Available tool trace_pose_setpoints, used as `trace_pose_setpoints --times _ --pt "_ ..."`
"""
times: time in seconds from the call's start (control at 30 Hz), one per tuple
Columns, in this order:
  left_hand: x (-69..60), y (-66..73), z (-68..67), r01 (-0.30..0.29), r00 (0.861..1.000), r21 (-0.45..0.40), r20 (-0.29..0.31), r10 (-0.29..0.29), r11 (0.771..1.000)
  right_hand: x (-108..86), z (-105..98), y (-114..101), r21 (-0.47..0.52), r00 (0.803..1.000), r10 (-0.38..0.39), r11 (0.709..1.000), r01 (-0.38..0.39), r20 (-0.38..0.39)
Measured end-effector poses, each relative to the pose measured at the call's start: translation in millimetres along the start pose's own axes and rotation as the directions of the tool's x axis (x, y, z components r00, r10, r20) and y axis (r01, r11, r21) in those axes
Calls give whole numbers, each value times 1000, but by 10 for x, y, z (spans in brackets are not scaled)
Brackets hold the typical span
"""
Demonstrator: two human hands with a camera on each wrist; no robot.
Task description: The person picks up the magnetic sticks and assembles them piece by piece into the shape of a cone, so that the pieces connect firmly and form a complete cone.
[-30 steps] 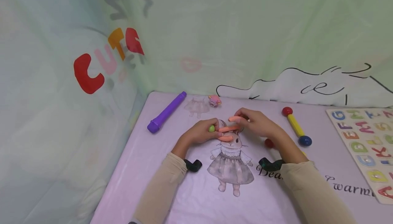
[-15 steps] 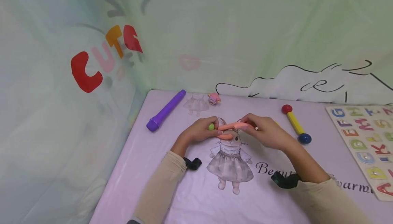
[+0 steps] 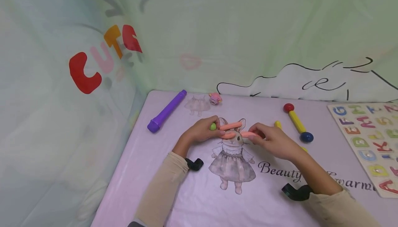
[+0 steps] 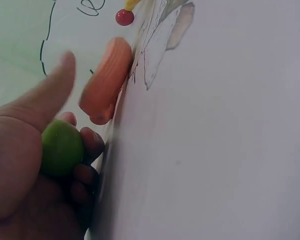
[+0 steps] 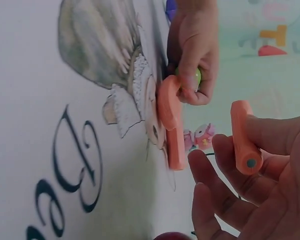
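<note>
My left hand (image 3: 202, 130) grips a green ball (image 4: 62, 147) between its palm and curled fingers. Its thumb lies near a curved orange stick (image 3: 229, 136); whether they touch I cannot tell. Just behind, a straight orange stick (image 3: 232, 125) lies over the printed rabbit's head (image 3: 232, 142). My right hand (image 3: 273, 140) pinches another orange stick (image 5: 240, 140) between thumb and fingers. A small grey-blue dot shows at that stick's end in the right wrist view. The held stick is apart from the other two in that view.
A purple microphone-shaped toy (image 3: 167, 111) lies back left, near a small pink figure (image 3: 215, 98). A yellow rod (image 3: 297, 121) with red and blue ball ends lies right. Another yellow piece (image 3: 278, 124) sits behind my right hand. A letter board (image 3: 354, 144) stands at far right.
My right hand has come down and toward me with its orange stick, away from over the straight one. The left hand has stayed nearly in place, still holding the green ball.
</note>
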State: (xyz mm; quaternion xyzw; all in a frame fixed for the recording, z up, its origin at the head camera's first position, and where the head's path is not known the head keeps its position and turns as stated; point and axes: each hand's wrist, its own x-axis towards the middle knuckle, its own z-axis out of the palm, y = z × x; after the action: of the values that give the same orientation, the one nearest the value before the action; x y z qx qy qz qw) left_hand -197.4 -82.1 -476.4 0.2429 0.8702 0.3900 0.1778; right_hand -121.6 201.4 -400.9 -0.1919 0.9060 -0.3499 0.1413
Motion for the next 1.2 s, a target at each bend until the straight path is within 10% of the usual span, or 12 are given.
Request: trace_pose_setpoints --times 1.2 --pt "-31 -8 -46 -32 997 -3 71 32 999 -46 268 164 49 983 66 996 -76 172"
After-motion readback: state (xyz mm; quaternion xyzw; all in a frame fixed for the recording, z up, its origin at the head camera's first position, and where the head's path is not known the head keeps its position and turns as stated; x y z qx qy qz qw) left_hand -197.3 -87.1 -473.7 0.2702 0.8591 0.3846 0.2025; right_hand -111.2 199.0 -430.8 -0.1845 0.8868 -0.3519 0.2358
